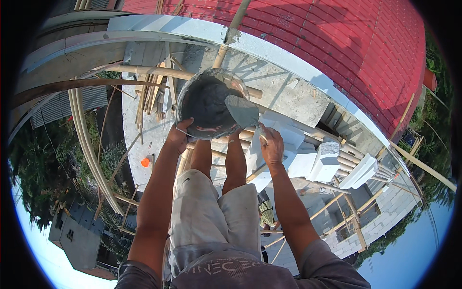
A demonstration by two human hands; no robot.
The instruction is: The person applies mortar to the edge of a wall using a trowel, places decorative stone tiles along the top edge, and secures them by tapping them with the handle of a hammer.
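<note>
My left hand (179, 134) grips the rim and wire handle at the lower left side of a round bucket (204, 108) holding wet grey mortar. My right hand (271, 147) is closed on the short handle of a trowel (243, 111); its broad metal blade overlaps the bucket's right side. Both forearms come up from the lower edge, with my legs and pale shorts between them, high over the bamboo staging and concrete below.
A white block ledge (308, 74) borders a red roof (341, 43). Below are bamboo poles (347, 159), white blocks (325, 164), timber strips (151, 91) and an orange object (145, 162). A person (265, 212) is partly visible far below. Curved beams cross the upper left.
</note>
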